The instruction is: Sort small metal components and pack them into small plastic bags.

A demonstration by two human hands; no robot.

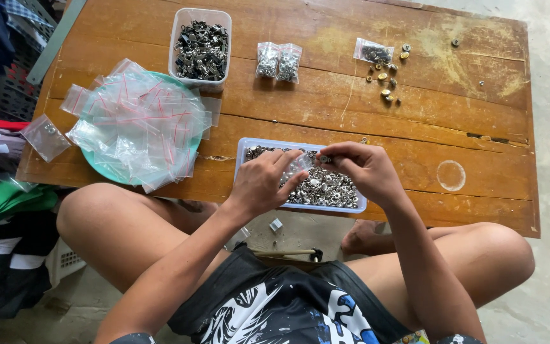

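My left hand [263, 181] grips a small clear plastic bag [300, 164] over a shallow clear tray [243, 148] full of silver metal snap buttons [326, 189]. My right hand [363, 169] pinches the bag's other side at its mouth, thumb and fingers closed together. Both hands meet above the tray at the near edge of the low wooden table [364, 121]. Whether a button is between the right fingers is hidden.
A teal plate [90, 159] heaped with empty zip bags [138, 124] lies at the left. A clear tub of dark metal parts [200, 48], two filled bags [278, 61], another bag [373, 51] and loose brass buttons [386, 79] sit further back. Clothes pile at the far left.
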